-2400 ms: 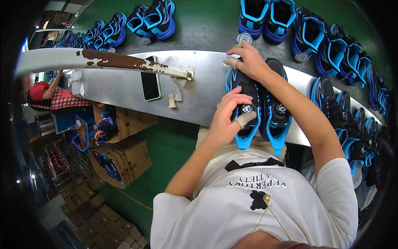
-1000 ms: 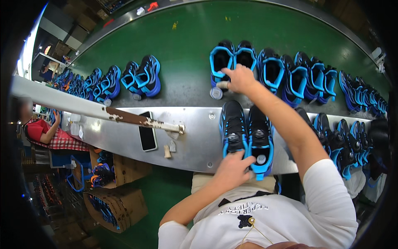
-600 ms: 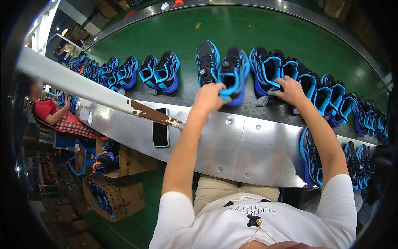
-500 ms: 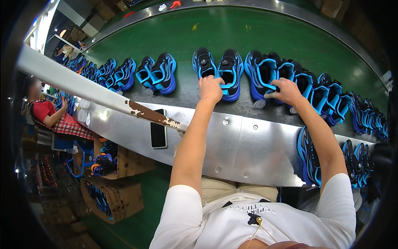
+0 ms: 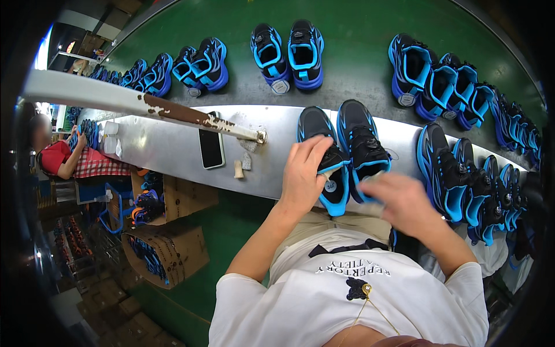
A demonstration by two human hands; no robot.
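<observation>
A pair (image 5: 346, 155) of black-and-blue shoes is lying side by side on the metal surface (image 5: 173, 151), directly in front of the person. Long axes are running away from the body; toes are pointing toward the green belt (image 5: 358, 52), heel openings toward the person, the heels overhanging the near edge. Uppers are looking like black mesh with moulded blue ribbing; collars are bright blue and padded, soles rounded.

The left hand (image 5: 305, 173) is resting on the left shoe (image 5: 325, 159) of the pair — fingers spread along its upper, thumb side at the blue collar, a loose flat grip rather than a clamp. A small round disc is showing just under the fingers.

The right hand (image 5: 404, 202) is hovering just beside the heel of the right shoe (image 5: 364, 147). It is blurred; fingers are appearing curled around something pale, but I cannot tell what, nor how tightly the grip is closing.

Elsewhere on the surface: a dark phone (image 5: 211, 148) is lying flat, with small pale scraps near it. A rusted white bar (image 5: 144, 104) is crossing above the surface. More shoes of the same kind are standing in pairs on the belt — others are crowding the surface at the right. A second person in a red top (image 5: 55, 159) is sitting at the far left, beside cardboard boxes (image 5: 167, 248) on the floor.
</observation>
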